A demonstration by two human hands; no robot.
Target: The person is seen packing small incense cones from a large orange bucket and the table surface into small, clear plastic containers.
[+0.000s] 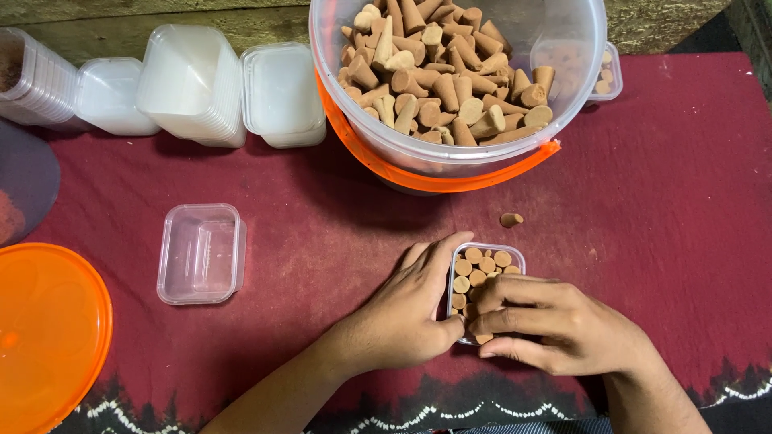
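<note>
A small clear plastic box (510, 252) sits on the dark red cloth, packed with several brown cones standing upright. My left hand (406, 309) grips the box's left side, thumb and fingers around its wall. Over the box's near half lies my right hand (555, 321), its fingers pressing on the cones. One loose brown cone (511, 219) lies on the cloth just beyond the box. Behind it stands a big clear bucket (575, 60) with an orange handle, heaped with brown cones.
An empty clear box (201, 253) rests on the cloth to the left. An orange round lid (48, 333) lies at the near left. Stacks of clear boxes and lids (197, 84) line the back left. Another small box with cones (607, 76) stands behind the bucket.
</note>
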